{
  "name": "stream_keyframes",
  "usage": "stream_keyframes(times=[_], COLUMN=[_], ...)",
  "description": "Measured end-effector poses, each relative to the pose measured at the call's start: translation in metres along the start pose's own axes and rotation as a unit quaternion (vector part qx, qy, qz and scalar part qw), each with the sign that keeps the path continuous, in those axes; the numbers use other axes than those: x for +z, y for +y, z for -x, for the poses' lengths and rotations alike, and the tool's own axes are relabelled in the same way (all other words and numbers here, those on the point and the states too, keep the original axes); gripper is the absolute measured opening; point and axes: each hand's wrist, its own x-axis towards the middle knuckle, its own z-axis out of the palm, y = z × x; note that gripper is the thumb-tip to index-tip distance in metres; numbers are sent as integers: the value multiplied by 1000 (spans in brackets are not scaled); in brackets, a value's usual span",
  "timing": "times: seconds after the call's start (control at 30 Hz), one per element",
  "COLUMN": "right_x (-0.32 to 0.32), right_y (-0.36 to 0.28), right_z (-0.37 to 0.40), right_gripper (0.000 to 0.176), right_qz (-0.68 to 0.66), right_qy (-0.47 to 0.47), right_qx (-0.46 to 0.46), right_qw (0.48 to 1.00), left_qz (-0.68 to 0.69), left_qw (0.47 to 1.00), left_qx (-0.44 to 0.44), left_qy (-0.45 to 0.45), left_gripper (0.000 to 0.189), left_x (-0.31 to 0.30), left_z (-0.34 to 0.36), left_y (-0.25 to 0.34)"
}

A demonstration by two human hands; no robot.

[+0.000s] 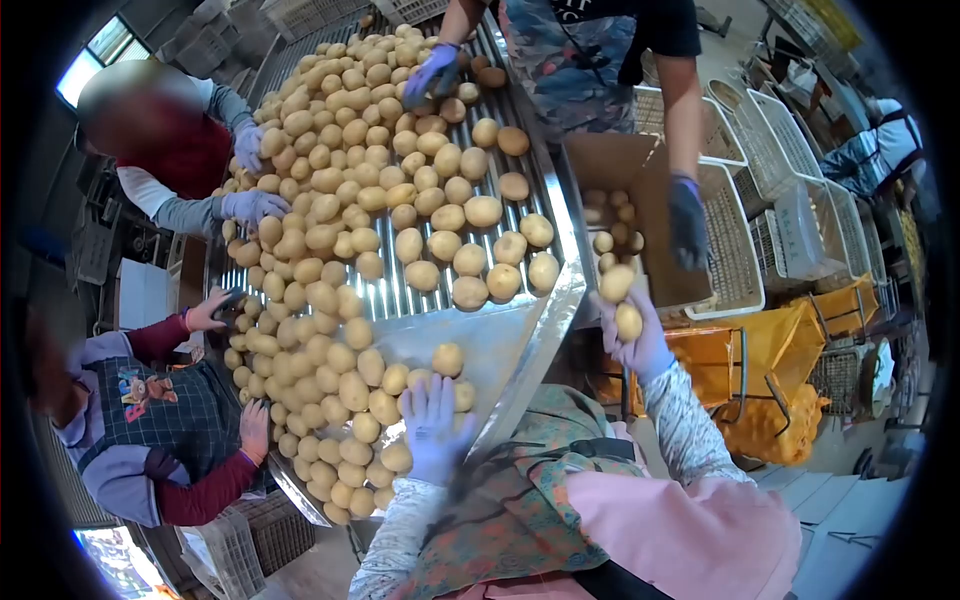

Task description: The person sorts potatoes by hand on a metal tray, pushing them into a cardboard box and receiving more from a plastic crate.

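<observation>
Many potatoes (340,390) lie spread over a metal sorting table with rollers (390,290). My left hand (434,432), in a pale purple glove, rests on the near end of the table with its fingers spread, beside a few potatoes. Out to the right, my right hand (643,338), gloved the same way, holds two potatoes (622,303) near the edge of a cardboard box (668,288). Several potatoes (615,215) lie inside that box.
Co-workers' gloved hands (432,75) (255,205) reach over the potatoes from the far side and left. Another co-worker's dark-gloved hand (687,225) hangs at the box. White plastic crates (735,240) and orange sacks (765,345) stand at the right.
</observation>
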Motion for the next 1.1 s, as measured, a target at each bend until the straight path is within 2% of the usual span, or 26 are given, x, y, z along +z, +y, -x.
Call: stream_keyframes(times=[0.03,0.07,0.1,0.2,0.23,0.3,0.33,0.4,0.43,0.47,0.53,0.6,0.63,0.7,0.77,0.8,0.83,0.87,0.9,0.97,1.0,1.03,1.1], right_x=[-1,-9,-5,14,12,10,47,89,95,110,131,135,124,109,101,83,69,80,66,85,62,39,55], right_y=[-11,-19,-21,-6,-3,0,10,7,-14,-44,-106,-175,-179,-142,-73,-33,14,45,66,116,140,163,194], right_z=[-4,-11,-9,6,11,18,33,56,60,69,45,-9,-23,-32,-51,-73,-79,-81,-85,-87,-91,-96,-83], right_gripper=[48,44,44,38,38,35,29,28,27,31,35,40,40,44,47,47,48,57,70,79,81,83,79], right_qz=[-55,20,22,184,187,367,454,528,568,603,476,433,431,666,799,801,823,881,903,931,920,908,914], right_qy=[-1,21,17,37,36,-46,9,23,23,-2,121,260,246,191,-26,-87,-117,-173,-230,-306,-330,-357,-369], right_qx=[3,-43,-51,-28,-27,-63,-144,-422,-567,-668,-799,-778,-783,-674,-534,-446,-440,-382,-328,-119,-139,-157,-88], right_qw=[998,999,998,982,981,927,879,737,596,436,346,374,374,255,275,391,339,217,157,160,157,154,144], left_qz=[3,-5,-13,-14,-16,-14,-13,-19,-25,-28,-22,-24,-29,-14,-6,5,19,22,39,49,41,1,-39], left_qw=[1000,1000,1000,999,999,999,998,998,998,998,998,999,999,998,997,998,998,997,994,990,989,986,980], left_qx=[5,11,15,26,28,26,28,19,17,18,11,12,2,-6,-33,-37,-35,-60,-87,-126,-145,-164,-191], left_qy=[-1,1,7,26,28,39,46,50,53,52,56,47,44,57,64,56,51,47,49,36,15,25,41], left_gripper=[70,70,69,67,66,66,66,66,66,66,66,66,66,65,64,64,63,62,61,59,59,60,62], left_x=[-2,-3,-1,14,16,20,22,25,26,26,28,26,26,24,17,13,9,1,-1,-19,-34,-23,-13], left_z=[2,2,0,-1,-2,-3,-2,2,3,5,9,12,7,4,17,21,23,34,51,81,100,134,177], left_y=[1,1,1,0,0,0,1,2,1,1,2,4,4,5,4,4,4,4,-1,-9,-13,-24,-36])
